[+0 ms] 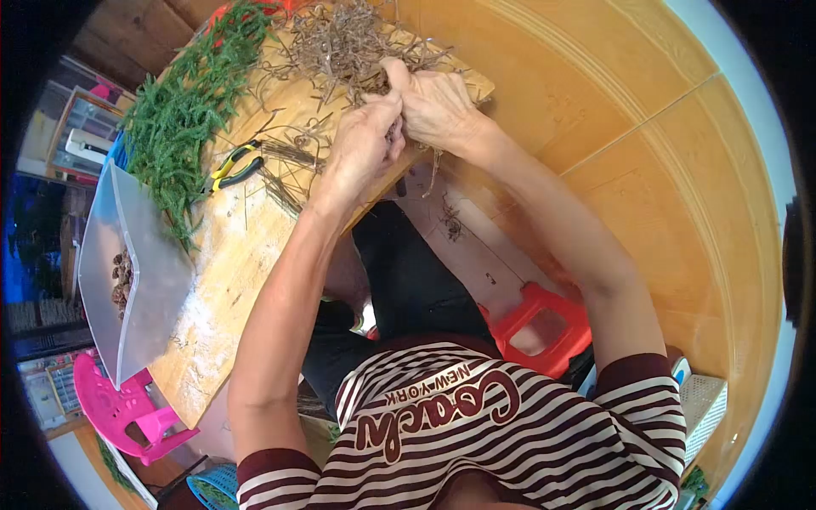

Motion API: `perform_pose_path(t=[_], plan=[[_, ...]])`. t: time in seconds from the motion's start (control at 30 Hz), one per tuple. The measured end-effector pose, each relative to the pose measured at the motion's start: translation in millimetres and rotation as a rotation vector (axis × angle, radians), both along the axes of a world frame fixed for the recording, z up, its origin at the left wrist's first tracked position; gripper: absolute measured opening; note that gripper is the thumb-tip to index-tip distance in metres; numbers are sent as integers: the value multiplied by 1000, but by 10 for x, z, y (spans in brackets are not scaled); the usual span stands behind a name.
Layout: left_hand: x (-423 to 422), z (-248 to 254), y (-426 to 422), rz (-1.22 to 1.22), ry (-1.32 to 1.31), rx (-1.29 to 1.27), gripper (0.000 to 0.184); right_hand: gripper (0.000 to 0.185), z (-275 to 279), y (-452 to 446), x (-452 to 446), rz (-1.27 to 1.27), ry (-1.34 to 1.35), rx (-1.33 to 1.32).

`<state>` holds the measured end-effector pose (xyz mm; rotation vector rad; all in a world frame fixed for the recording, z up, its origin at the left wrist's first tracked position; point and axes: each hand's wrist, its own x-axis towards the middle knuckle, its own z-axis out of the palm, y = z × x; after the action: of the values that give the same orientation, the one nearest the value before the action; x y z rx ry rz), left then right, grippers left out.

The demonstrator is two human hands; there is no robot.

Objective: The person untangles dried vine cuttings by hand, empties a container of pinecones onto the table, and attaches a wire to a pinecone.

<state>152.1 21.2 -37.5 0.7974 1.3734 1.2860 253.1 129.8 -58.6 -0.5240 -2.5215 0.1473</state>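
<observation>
Both my hands meet at the table's far right edge, beside a tangled heap of dry brown twigs (344, 42). My left hand (367, 140) is closed around some of the brown strands, a few of which show between its fingers. Touching it, my right hand (433, 106) is closed too, its thumb raised over the same strands. One strand hangs down below the hands. Pliers with yellow and black handles (236, 166) lie on the wooden table (229, 280), near loose thin stems (289, 153).
Green artificial sprigs (183, 110) cover the table's far left. A translucent bin (157, 280) with small brown cones (121, 280) stands at the left edge. A pink chair (127, 412) is lower left, a red stool (544, 327) below the right forearm. Wooden panelling (629, 170) rises at right.
</observation>
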Motion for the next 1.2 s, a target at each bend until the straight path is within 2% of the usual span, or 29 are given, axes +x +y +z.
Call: perform_pose_path(t=[0.07,0.1,0.2,0.23,0.33,0.37,0.43,0.5,0.6,0.63,0.73,0.9,0.97,1.03,1.13,1.2], plan=[[84,-3,-54,5,153,65,32,45,2,37,-42,-85,-108,-31],[130,-11,-96,9,230,96,34,45,-15,122,-25,-86,-108,-35],[362,-34,-304,-50,342,142,34,52,-95,453,-16,-366,-95,-34],[419,-34,-346,-83,390,172,34,52,-90,425,-27,-362,-99,-36],[358,62,-407,-52,333,84,32,53,-74,392,77,68,205,279],[282,107,-440,-29,318,37,31,53,-3,339,129,67,204,277],[98,179,-499,15,258,10,30,50,182,233,295,156,219,-47],[-60,189,-515,50,187,-14,28,49,219,278,404,194,218,-209],[-267,154,-455,137,98,25,25,44,179,526,437,-109,284,-500],[-289,151,-413,136,98,23,25,44,192,539,414,-110,284,-502],[-338,145,-226,96,209,49,19,39,223,597,319,-296,-177,-438],[-431,84,145,72,431,71,21,33,78,700,179,-209,25,-494],[-377,44,325,107,576,177,26,31,165,528,110,-249,283,-545],[-383,-21,433,121,648,226,31,30,227,456,102,-271,412,-572],[-392,-185,526,-11,971,129,35,33,312,442,122,-141,346,-783],[-441,-260,535,-1,1021,160,35,36,394,436,141,-173,242,-807]])
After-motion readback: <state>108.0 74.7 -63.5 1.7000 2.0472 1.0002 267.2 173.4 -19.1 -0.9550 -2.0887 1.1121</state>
